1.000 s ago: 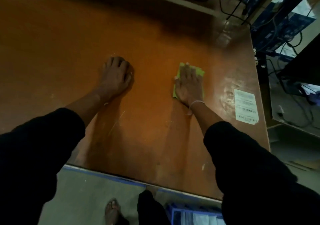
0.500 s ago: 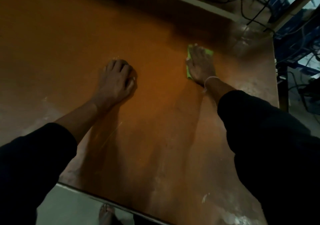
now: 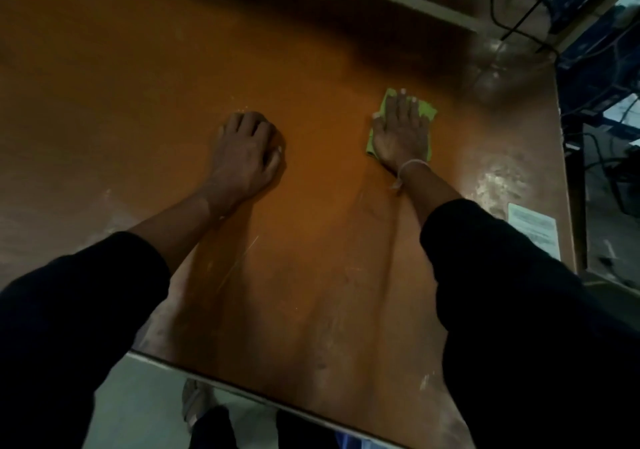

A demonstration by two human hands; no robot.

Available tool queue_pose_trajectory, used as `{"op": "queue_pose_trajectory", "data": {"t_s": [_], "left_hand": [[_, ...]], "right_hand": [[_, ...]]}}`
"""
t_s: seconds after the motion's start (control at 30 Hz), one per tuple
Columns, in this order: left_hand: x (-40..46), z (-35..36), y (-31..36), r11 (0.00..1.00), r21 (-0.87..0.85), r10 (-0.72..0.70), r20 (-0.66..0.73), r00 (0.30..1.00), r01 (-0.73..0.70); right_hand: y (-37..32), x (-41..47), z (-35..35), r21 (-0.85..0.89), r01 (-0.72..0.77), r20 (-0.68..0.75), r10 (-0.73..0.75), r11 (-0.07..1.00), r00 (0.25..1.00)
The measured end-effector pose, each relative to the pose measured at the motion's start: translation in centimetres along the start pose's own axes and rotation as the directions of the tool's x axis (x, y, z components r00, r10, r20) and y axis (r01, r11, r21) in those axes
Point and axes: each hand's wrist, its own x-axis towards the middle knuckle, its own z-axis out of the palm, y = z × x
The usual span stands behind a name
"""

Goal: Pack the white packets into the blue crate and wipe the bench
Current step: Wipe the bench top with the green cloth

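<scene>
At the near edge of the bench [image 3: 311,310], a foot [image 3: 194,402] shows on the pale floor below, beside a dark trouser leg. A sliver of blue [image 3: 349,443] peeks out under that edge at the bottom of the view; too little shows to tell whether it is the crate, and no white packets can be made out. 2 black sleeves come in from the lower corners, the left sleeve [image 3: 69,327] and the right sleeve [image 3: 536,310], both pushed up off the forearms.

Farther in, the orange-brown top is smeared with pale dust streaks and a thin light scratch. The left hand [image 3: 247,157] rests on the bare wood about mid-bench, its fingers curled under so the knuckles lead and the thumb lies along the side; it holds nothing.

Well apart to its right and slightly farther out, the right hand [image 3: 400,135] lies flat on a green cloth [image 3: 426,112], fingers straight and close together, pressing it onto the surface. The cloth shows beyond the fingertips and along both sides of the palm. A white band [image 3: 408,166] circles that wrist.

Near the right edge lies a white printed label [image 3: 535,228], with a glossy patch of glare just beyond it. At the far right, past the bench corner, dark cables [image 3: 519,5] trail over blue framework.
</scene>
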Motion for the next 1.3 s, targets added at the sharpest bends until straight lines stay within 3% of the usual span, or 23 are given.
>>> {"op": "queue_pose_trajectory", "data": {"t_s": [0.13, 0.17, 0.2, 0.3, 0.33, 0.43, 0.5, 0.57, 0.63, 0.67, 0.77, 0.83, 0.9, 0.97, 1.0, 1.03, 1.1, 1.17, 1.23, 1.3], "left_hand": [[-0.1, -0.4, -0.1, 1.000, 0.001, 0.006, 0.020, 1.000, -0.006], [-0.2, -0.5, -0.1, 1.000, -0.001, 0.000, 0.032, 0.999, 0.000], [-0.3, -0.7, -0.1, 1.000, -0.003, -0.005, 0.041, 0.999, 0.005], [-0.4, -0.9, -0.1, 1.000, -0.009, -0.008, 0.066, 0.998, 0.009], [-0.4, -0.9, -0.3, 1.000, -0.016, -0.010, 0.072, 0.997, 0.011], [-0.4, -1.2, -1.0, 0.997, -0.071, 0.039, 0.096, 0.995, -0.032], [-0.7, -1.8, -2.0, 0.993, -0.083, 0.090, 0.114, 0.989, -0.081], [-1.3, -2.5, -3.5, 0.991, -0.055, 0.129, 0.115, 0.985, -0.123], [-2.1, -3.1, -5.1, 0.990, -0.018, 0.143, 0.107, 0.984, -0.142], [-2.4, -3.4, -5.8, 0.990, -0.003, 0.139, 0.100, 0.985, -0.140], [-3.6, -3.8, -7.8, 0.991, 0.008, 0.134, 0.092, 0.987, -0.135], [-4.3, -3.9, -8.5, 0.992, -0.006, 0.128, 0.082, 0.988, -0.128], [-4.9, -3.9, -8.6, 0.994, -0.016, 0.112, 0.069, 0.991, -0.111], [-5.2, -3.9, -8.4, 0.996, -0.022, 0.092, 0.055, 0.994, -0.091], [-5.3, -4.1, -8.3, 0.996, -0.027, 0.085, 0.057, 0.995, -0.084], [-5.3, -4.2, -8.1, 0.996, -0.034, 0.080, 0.064, 0.995, -0.077], [-5.3, -4.5, -8.0, 0.996, -0.050, 0.078, 0.070, 0.994, -0.074], [-5.3, -4.5, -8.2, 0.995, -0.057, 0.090, 0.064, 0.994, -0.087], [-5.4, -4.5, -8.4, 0.994, -0.056, 0.096, 0.061, 0.994, -0.093], [-5.4, -4.5, -8.3, 0.995, -0.054, 0.093, 0.072, 0.993, -0.089]], "right_hand": [[-2.4, -5.1, 0.9, -0.007, 0.382, 0.011, -0.382, 0.924, 0.924], [-2.0, -5.8, 0.8, -0.004, 0.401, 0.010, -0.401, 0.916, 0.916], [-1.6, -6.1, 0.7, -0.012, 0.356, -0.015, -0.357, 0.934, 0.934], [-2.4, -7.1, 0.7, -0.021, 0.010, -0.064, -0.011, 1.000, 0.998], [-3.7, -7.8, 0.9, -0.020, -0.011, -0.060, 0.009, 1.000, 0.998], [-5.9, -11.3, 1.3, -0.045, 0.269, -0.034, -0.271, 0.962, 0.962], [-5.1, -12.7, 1.1, -0.045, 0.311, -0.022, -0.312, 0.949, 0.950], [-4.8, -13.3, 0.8, -0.018, 0.082, -0.042, -0.082, 0.997, 0.996], [-6.3, -14.6, 0.8, 0.004, -0.115, -0.029, 0.115, 0.993, 0.993], [-7.9, -15.8, 1.0, 0.002, -0.077, -0.029, 0.077, 0.997, 0.997], [-11.7, -21.1, 1.7, -0.021, 0.289, -0.010, -0.289, 0.957, 0.957], [-11.2, -23.2, 2.1, -0.022, 0.342, -0.006, -0.343, 0.939, 0.939], [-10.0, -24.1, 2.1, -0.016, 0.098, -0.063, -0.098, 0.995, 0.993], [-10.2, -25.0, 2.1, 0.019, -0.199, -0.092, 0.200, 0.980, 0.976], [-11.4, -25.9, 2.1, 0.043, -0.238, -0.090, 0.241, 0.970, 0.966], [-13.1, -27.1, 2.2, 0.052, -0.186, -0.086, 0.190, 0.981, 0.978], [-16.6, -30.4, 2.7, 0.042, 0.087, -0.044, -0.085, 0.995, 0.995], [-18.2, -33.7, 2.8, 0.024, 0.299, 0.003, -0.299, 0.954, 0.954], [-17.4, -35.0, 3.0, 0.005, 0.289, -0.013, -0.289, 0.957, 0.957], [-15.6, -35.3, 3.1, 0.016, 0.055, -0.062, -0.054, 0.998, 0.997]]}}
